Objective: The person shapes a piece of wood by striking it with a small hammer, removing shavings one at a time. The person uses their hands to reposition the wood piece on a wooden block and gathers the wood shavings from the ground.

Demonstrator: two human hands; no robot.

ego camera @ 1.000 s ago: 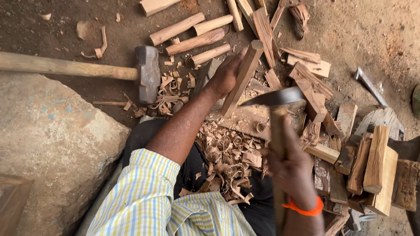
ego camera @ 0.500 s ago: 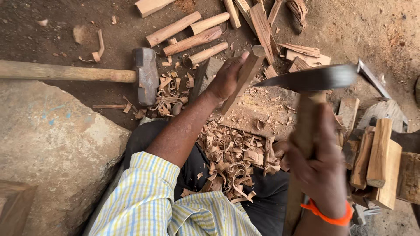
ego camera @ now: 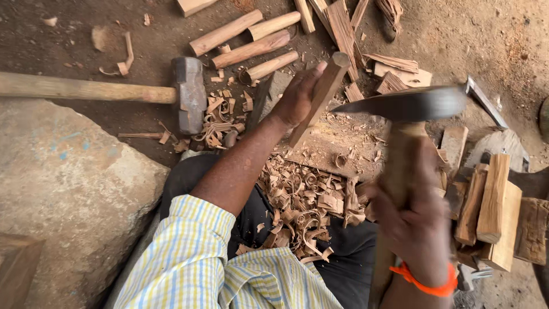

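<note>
While the wooden stick (ego camera: 320, 97) is gripped upright-tilted at 12 o'clock by the left hand (ego camera: 297, 97) on the chopping block (ego camera: 343, 143), the adze (ego camera: 412, 106) is clenched by the right hand (ego camera: 412, 217), shavings (ego camera: 303, 200) piled, shaping judged partly done.

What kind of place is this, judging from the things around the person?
Probably an informal woodworking spot on bare ground. Wood shavings lie heaped by the lap, cut wooden pieces are scattered about, and a sledgehammer rests near a large stone.
</note>
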